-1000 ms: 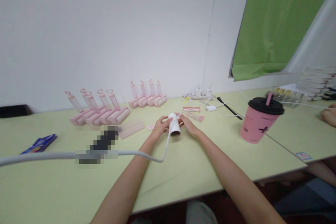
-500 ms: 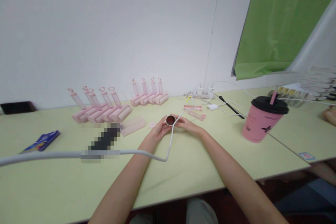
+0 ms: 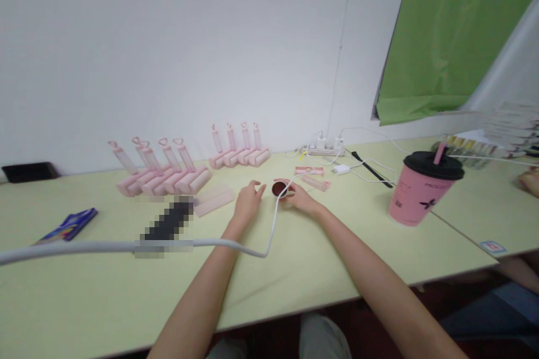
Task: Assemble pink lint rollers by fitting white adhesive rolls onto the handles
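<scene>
My right hand is closed around a small round container with a dark reddish inside and a pale rim, held at the middle of the table. To its left, my left hand is apart from the container, its thumb and fingers spread with nothing between them. A white cable crosses in front of the container. Just behind my right hand lie a pink flat piece and a clear pink tube. Pale pink strips lie left of my left hand.
Pink boxes with upright heart-topped tubes stand at the back left, and a second group by the wall. A pink cup stands right. Chargers and cables lie behind. Another person's hand shows at the right edge.
My left hand has let go of the container and moved left, over where a small pink disc was visible. The container has shifted slightly right and back in my right hand.
</scene>
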Demonstrator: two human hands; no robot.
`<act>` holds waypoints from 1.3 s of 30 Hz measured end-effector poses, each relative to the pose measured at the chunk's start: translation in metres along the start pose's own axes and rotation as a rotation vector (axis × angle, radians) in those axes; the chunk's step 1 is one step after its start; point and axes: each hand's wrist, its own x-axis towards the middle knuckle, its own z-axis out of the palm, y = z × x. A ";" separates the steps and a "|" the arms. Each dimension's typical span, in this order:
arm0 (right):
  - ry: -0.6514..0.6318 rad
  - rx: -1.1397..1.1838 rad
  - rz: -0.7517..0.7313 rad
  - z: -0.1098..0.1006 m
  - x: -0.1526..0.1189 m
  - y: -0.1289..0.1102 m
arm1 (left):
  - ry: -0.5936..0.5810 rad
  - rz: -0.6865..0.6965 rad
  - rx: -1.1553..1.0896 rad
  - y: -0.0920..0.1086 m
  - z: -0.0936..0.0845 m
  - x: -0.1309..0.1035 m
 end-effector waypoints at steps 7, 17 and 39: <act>0.023 -0.057 -0.010 -0.002 -0.001 0.002 | -0.056 0.123 0.659 -0.025 -0.020 -0.001; 0.033 -0.142 0.005 -0.002 -0.001 0.007 | 0.267 0.299 0.146 -0.001 -0.016 -0.003; -0.032 -0.163 0.040 -0.006 0.005 0.024 | 0.184 0.841 0.461 0.032 0.004 -0.021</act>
